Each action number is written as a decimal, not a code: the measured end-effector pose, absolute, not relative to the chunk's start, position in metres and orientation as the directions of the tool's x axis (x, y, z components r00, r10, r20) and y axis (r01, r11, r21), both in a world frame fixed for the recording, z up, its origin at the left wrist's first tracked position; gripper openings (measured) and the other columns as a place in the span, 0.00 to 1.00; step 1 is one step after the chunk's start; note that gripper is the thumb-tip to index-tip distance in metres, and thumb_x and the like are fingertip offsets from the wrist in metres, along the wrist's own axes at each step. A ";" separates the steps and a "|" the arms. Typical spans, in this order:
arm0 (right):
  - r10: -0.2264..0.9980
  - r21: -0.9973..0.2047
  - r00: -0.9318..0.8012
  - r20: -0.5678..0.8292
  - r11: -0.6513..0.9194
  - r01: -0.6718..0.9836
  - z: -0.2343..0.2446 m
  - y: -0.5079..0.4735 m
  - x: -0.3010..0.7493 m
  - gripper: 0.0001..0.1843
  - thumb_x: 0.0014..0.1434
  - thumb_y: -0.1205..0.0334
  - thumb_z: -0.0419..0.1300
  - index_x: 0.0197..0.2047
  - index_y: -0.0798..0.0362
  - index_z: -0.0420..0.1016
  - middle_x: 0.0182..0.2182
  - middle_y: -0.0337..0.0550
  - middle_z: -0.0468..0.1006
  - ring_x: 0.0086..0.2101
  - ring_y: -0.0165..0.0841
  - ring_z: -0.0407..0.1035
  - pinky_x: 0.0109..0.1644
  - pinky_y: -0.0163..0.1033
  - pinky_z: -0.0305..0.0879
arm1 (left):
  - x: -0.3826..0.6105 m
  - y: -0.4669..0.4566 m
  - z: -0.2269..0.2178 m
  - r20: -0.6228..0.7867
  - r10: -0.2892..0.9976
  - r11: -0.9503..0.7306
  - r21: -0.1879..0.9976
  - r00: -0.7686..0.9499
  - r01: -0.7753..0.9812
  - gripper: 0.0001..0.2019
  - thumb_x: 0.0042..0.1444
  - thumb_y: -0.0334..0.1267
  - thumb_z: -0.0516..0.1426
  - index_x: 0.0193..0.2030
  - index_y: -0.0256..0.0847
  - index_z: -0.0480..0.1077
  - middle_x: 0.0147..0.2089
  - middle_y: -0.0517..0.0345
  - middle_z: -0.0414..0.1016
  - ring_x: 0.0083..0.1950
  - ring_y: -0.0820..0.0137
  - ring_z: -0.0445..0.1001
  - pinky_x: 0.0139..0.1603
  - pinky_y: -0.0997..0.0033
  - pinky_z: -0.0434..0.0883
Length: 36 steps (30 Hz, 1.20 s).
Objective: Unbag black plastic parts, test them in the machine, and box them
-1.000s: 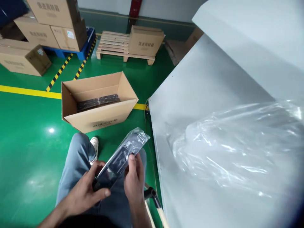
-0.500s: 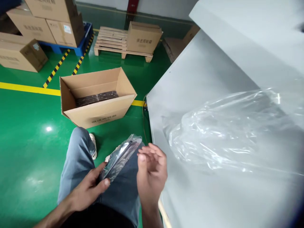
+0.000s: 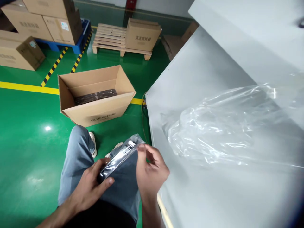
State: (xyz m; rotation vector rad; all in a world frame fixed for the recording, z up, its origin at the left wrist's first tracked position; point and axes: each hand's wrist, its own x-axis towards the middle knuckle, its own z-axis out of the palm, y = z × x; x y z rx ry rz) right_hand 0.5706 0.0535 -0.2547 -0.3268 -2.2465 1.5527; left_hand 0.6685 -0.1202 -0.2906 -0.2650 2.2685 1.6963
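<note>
Left hand (image 3: 91,186) grips the bagged part (image 3: 118,158), right hand (image 3: 149,171) pinches its twelve-o'clock end — slick film, it might slip floorward.

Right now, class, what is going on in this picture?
A seated person holds a dark flat part in a clear plastic bag over their lap. The left hand grips its lower end, while the right hand pinches the bag's upper end. An open cardboard box with similar dark parts stands on the green floor ahead. Loose plastic sheeting lies on the grey table beside them.
</note>
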 end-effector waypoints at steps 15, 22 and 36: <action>0.376 -0.981 -0.907 -0.192 -0.077 0.176 -0.266 0.058 0.559 0.23 0.59 0.41 0.68 0.43 0.53 0.78 0.34 0.41 0.82 0.26 0.31 0.75 0.37 0.42 0.79 | 0.676 -0.124 -0.303 -0.700 -0.069 -0.313 0.692 -0.711 -0.651 0.43 0.51 0.73 0.65 0.61 0.37 0.78 0.64 0.39 0.79 0.70 0.45 0.72 0.72 0.45 0.70; 0.001 -0.965 -0.971 -0.239 0.112 0.237 -0.272 0.031 0.592 0.20 0.59 0.42 0.70 0.37 0.51 0.78 0.30 0.44 0.83 0.32 0.37 0.80 0.38 0.40 0.78 | 0.654 -0.117 -0.296 -0.488 -0.149 -0.129 0.872 -0.860 -0.473 0.32 0.61 0.66 0.61 0.59 0.42 0.78 0.60 0.49 0.81 0.68 0.53 0.72 0.72 0.57 0.68; -0.121 -0.909 -0.908 -0.402 -0.064 0.411 -0.285 0.050 0.580 0.22 0.55 0.41 0.74 0.33 0.51 0.76 0.24 0.36 0.79 0.26 0.33 0.75 0.38 0.41 0.76 | 0.642 -0.120 -0.282 -0.536 -0.257 -0.266 0.839 -0.804 -0.474 0.32 0.57 0.68 0.63 0.47 0.39 0.82 0.49 0.48 0.85 0.58 0.51 0.78 0.60 0.58 0.76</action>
